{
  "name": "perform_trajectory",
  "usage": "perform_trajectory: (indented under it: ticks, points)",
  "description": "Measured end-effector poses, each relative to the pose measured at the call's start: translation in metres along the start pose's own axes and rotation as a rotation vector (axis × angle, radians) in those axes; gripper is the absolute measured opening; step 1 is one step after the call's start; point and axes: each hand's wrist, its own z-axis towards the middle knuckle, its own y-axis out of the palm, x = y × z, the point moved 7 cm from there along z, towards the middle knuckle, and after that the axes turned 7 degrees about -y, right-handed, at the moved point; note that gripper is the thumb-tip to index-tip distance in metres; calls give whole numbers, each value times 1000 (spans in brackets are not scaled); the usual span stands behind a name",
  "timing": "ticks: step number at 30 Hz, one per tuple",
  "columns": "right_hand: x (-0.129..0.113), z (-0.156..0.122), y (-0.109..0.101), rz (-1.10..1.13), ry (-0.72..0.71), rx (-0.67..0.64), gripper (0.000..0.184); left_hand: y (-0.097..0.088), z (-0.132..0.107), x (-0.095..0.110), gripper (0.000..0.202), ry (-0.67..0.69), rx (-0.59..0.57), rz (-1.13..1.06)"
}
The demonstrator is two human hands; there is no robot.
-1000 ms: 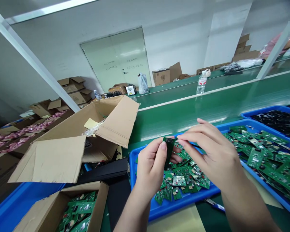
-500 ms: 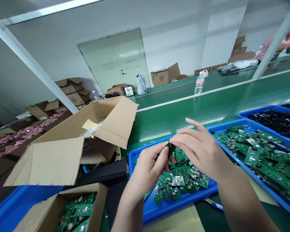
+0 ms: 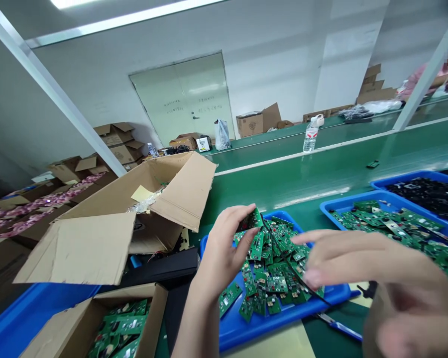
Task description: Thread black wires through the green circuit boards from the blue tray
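Observation:
My left hand [image 3: 224, 253] is above the near edge of a blue plastic tray [image 3: 283, 312], with a green circuit board [image 3: 252, 221] pinched between thumb and fingers. The tray holds a heap of green circuit boards [image 3: 272, 271]. My right hand [image 3: 373, 268] is motion-blurred over the tray's right end, fingers spread and apart. It holds nothing I can see. A second blue tray [image 3: 358, 209] of green boards lies just beyond it.
A blue tray of black parts [image 3: 425, 196] sits at the right. A blue-handled tool [image 3: 339, 327] lies on the bench. Cardboard boxes stand at the left, one with green boards [image 3: 119, 323]. A small dark piece [image 3: 373, 164] and a water bottle [image 3: 310, 138] are on the green belt. A person in a pink sleeve [image 3: 421, 74] is far right.
My hands have parted. The dark green piece pinched between them is no longer there, and my left hand now has a board from the heap. My right hand has swung right, and a small dark piece shows on the belt.

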Motion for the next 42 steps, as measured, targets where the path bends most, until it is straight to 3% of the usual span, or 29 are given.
perform_trajectory:
  ticks: [4, 8, 12, 15, 17, 19, 22, 24, 26, 28, 32, 36, 42]
  points:
    - [30, -14, -30, 161, 222, 523, 19, -12, -5, 15, 34, 175, 165, 8]
    - [69, -9, -26, 359, 371, 733, 32, -19, -10, 24, 32, 283, 262, -25]
    - [93, -31, -50, 388, 436, 1112, 30, -27, -13, 25, 35, 314, 340, 0]
    - [100, -43, -65, 404, 457, 1179, 35, -34, -15, 29, 36, 343, 419, 36]
    - [101, -43, -67, 427, 449, 1167, 34, -36, -17, 32, 35, 366, 461, 63]
    - [97, -33, -56, 452, 468, 1034, 27, -35, -18, 34, 36, 384, 468, 90]
    - [81, -7, -19, 485, 496, 644, 18, -31, -19, 35, 38, 406, 453, 123]
    - [64, 6, 13, 549, 534, 359, 30, -30, -20, 34, 39, 408, 455, 136]
    - [49, 12, 37, 634, 565, 205, 41, -30, -20, 34, 39, 408, 468, 142]
    - [40, 15, 48, 706, 578, 185, 39, -31, -20, 35, 39, 418, 473, 146]
    - [41, 14, 54, 768, 624, 267, 27, -31, -18, 34, 39, 417, 442, 147]
    - [44, 15, 58, 873, 636, 301, 33, -29, -17, 32, 37, 383, 401, 121]
    - [42, 17, 66, 1058, 630, 246, 37, -25, -14, 29, 38, 344, 334, 0]
